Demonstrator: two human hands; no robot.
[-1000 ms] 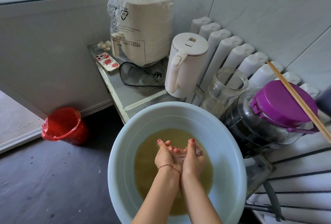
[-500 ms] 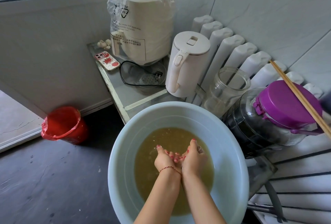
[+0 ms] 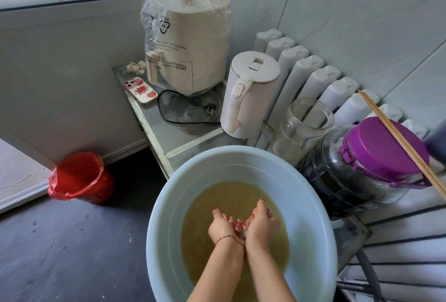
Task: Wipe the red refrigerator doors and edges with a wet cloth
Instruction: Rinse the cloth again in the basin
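Since a second ago the hands have dipped lower into the basin (image 3: 166, 236), which holds murky yellow water. The left hand (image 3: 223, 225) and right hand (image 3: 259, 225) press together, fingers curled inward; whether they clutch a cloth I cannot tell. On the surface (image 3: 173, 132) stand an empty glass jar (image 3: 301, 130), a kettle (image 3: 248, 94) and a purple-lidded jar (image 3: 357, 168). The fridge is out of view.

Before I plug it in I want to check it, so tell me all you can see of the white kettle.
The white kettle stands upright on the small side table, beside the radiator. Its matte, plastic-looking body is tall, with a flat closed lid bearing a square release button, and a handle with an oval switch facing the camera. A black cord lies next to it. Neither hand touches it.
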